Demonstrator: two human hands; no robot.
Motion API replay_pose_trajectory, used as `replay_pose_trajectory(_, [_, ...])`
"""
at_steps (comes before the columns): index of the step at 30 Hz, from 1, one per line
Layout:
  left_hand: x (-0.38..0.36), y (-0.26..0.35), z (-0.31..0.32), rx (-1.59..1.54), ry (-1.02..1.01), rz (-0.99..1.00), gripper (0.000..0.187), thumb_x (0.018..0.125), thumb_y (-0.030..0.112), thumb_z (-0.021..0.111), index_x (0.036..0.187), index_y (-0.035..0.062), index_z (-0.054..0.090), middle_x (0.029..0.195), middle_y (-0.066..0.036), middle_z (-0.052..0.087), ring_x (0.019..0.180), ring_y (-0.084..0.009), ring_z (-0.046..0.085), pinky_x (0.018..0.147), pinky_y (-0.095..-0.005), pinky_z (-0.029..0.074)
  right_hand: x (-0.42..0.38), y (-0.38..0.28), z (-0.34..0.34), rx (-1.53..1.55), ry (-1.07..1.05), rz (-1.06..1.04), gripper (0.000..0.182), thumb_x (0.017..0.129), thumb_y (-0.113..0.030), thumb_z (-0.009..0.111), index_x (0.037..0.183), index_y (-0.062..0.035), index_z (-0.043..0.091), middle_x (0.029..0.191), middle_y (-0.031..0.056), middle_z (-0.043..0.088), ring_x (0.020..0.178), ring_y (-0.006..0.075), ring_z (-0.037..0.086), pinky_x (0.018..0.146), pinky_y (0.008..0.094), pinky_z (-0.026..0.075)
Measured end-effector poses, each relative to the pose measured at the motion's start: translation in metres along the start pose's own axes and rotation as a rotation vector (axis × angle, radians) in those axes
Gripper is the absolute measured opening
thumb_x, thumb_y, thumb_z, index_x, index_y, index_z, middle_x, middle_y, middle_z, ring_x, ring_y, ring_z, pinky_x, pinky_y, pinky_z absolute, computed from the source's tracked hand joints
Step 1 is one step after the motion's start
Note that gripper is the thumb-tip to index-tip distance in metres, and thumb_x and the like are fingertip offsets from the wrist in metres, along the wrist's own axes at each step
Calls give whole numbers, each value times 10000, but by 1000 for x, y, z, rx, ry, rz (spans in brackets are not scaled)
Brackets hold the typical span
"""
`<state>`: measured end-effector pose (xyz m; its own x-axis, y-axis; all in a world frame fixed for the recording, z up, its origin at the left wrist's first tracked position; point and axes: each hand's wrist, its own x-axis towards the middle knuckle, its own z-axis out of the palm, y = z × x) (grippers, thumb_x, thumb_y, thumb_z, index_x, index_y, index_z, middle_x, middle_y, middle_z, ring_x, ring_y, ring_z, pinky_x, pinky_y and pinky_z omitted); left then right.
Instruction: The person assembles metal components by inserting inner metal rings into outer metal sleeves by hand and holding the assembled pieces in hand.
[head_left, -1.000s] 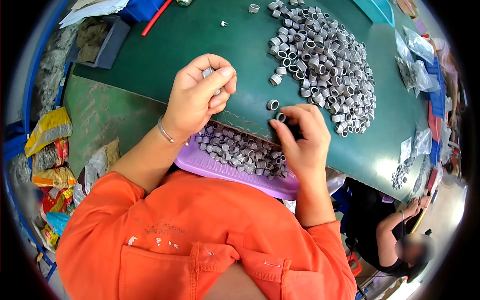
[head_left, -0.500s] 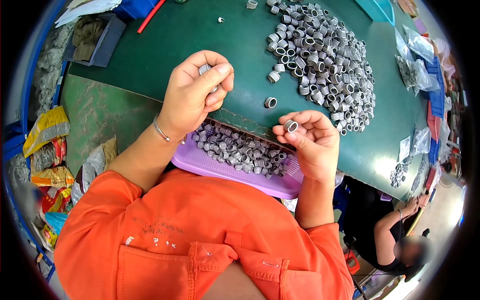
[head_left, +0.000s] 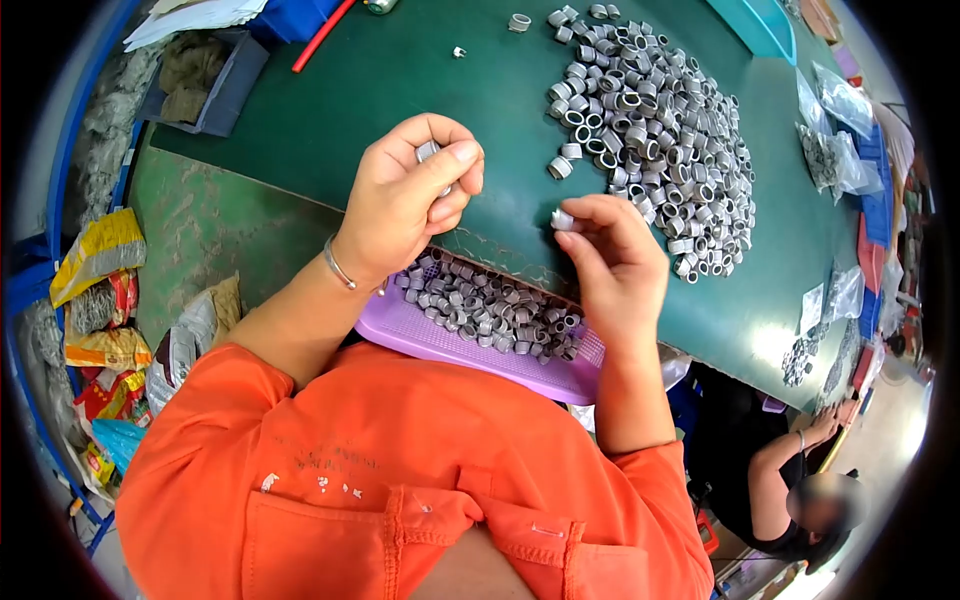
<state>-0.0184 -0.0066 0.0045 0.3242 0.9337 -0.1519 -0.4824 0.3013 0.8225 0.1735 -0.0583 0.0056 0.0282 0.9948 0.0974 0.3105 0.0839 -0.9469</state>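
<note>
My left hand [head_left: 415,185] is closed around a grey metal ring [head_left: 427,151], held up over the front of the green table. Most of this ring is hidden by the thumb and curled fingers. My right hand [head_left: 618,255] pinches a small bright metal ring [head_left: 562,220] between thumb and fingertips, near the table's front edge. Its details are washed out. A large heap of grey metal rings [head_left: 660,150] lies beyond my right hand. Below and between my hands, a purple plastic basket [head_left: 440,345] holds many similar rings [head_left: 490,305].
On the green table [head_left: 330,120] are a lone ring [head_left: 519,22], a small white piece [head_left: 459,52] and a red rod [head_left: 322,38]. A grey bin [head_left: 240,85] with cloth stands left, a turquoise basket [head_left: 765,30] at back right. Another person's arm [head_left: 775,480] rests at the right.
My right hand has moved up and slightly left and turned its ring. The loose ring on the table beside it no longer shows. My left hand keeps its grip; the view has shifted slightly.
</note>
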Motion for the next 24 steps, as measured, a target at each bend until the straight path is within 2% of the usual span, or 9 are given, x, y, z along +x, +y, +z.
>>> replay_pose_trajectory(1, [-1, -1, 0, -6, -2, -6, 74, 893, 87, 455, 877, 23, 488, 733, -64, 514, 460, -21, 353, 374, -145, 258, -1, 0, -1, 286, -16, 178, 210, 751, 120, 572, 941, 29, 579, 890, 63, 587, 793, 129, 596, 715, 225, 494])
replay_pose_trajectory(4, [0, 0, 1, 0, -10, -1, 76, 893, 89, 457, 877, 21, 487, 736, -65, 515, 459, -21, 352, 374, -145, 257, -1, -6, -9, 549, -32, 299, 218, 752, 133, 569, 962, 77, 549, 869, 129, 618, 800, 184, 630, 718, 261, 522])
replay_pose_trajectory(14, [-1, 2, 0, -43, -18, -19, 75, 878, 87, 489, 867, 15, 504, 727, -65, 542, 484, -29, 368, 401, -163, 269, -5, -4, -15, 710, -76, 309, 206, 749, 133, 571, 945, 74, 544, 888, 149, 616, 818, 209, 625, 736, 283, 526])
replay_pose_trajectory(16, [-1, 3, 0, -47, -11, -30, 73, 878, 89, 491, 866, 18, 502, 725, -65, 540, 485, -29, 370, 401, -163, 271, -8, -5, -17, 655, -243, 218, 199, 742, 155, 541, 912, 54, 568, 911, 130, 617, 840, 187, 607, 744, 273, 506])
replay_pose_trajectory(17, [-1, 2, 1, -47, -12, -23, 73, 878, 89, 491, 866, 18, 502, 725, -65, 540, 485, -29, 370, 401, -163, 271, -6, -12, -22, 327, -353, 125, 234, 707, 176, 509, 869, 31, 595, 934, 106, 616, 843, 167, 595, 733, 268, 484])
replay_pose_trajectory(18, [-1, 1, 1, -32, -7, -22, 71, 884, 90, 478, 869, 22, 493, 730, -64, 526, 473, -27, 359, 389, -155, 263, -2, -18, -23, 59, -407, -7, 278, 651, 181, 486, 832, 16, 614, 930, 110, 610, 823, 201, 604, 697, 285, 478])
replay_pose_trajectory(20, [-1, 0, 0, -8, -14, -15, 69, 890, 90, 465, 873, 26, 484, 734, -64, 512, 460, -24, 349, 377, -148, 254, 9, -26, -17, -271, -302, -273, 298, 617, 158, 507, 857, 9, 605, 932, 135, 592, 842, 262, 589, 698, 323, 474])
replay_pose_trajectory(22, [-1, 1, 2, -14, -1, -36, 65, 886, 91, 472, 867, 29, 483, 731, -63, 511, 461, -26, 348, 378, -149, 254, 33, -28, -5, -508, -164, -547, 286, 638, 110, 536, 895, -2, 593, 977, 143, 570, 913, 299, 558, 752, 352, 461])
replay_pose_trajectory(24, [-1, 3, 3, -10, -4, -38, 65, 884, 90, 477, 862, 29, 482, 725, -62, 510, 461, -30, 349, 378, -150, 254, 59, -28, 7, -813, -126, -656, 300, 712, -52, 540, 1010, -24, 556, 1072, 141, 524, 1031, 306, 497, 876, 434, 389])
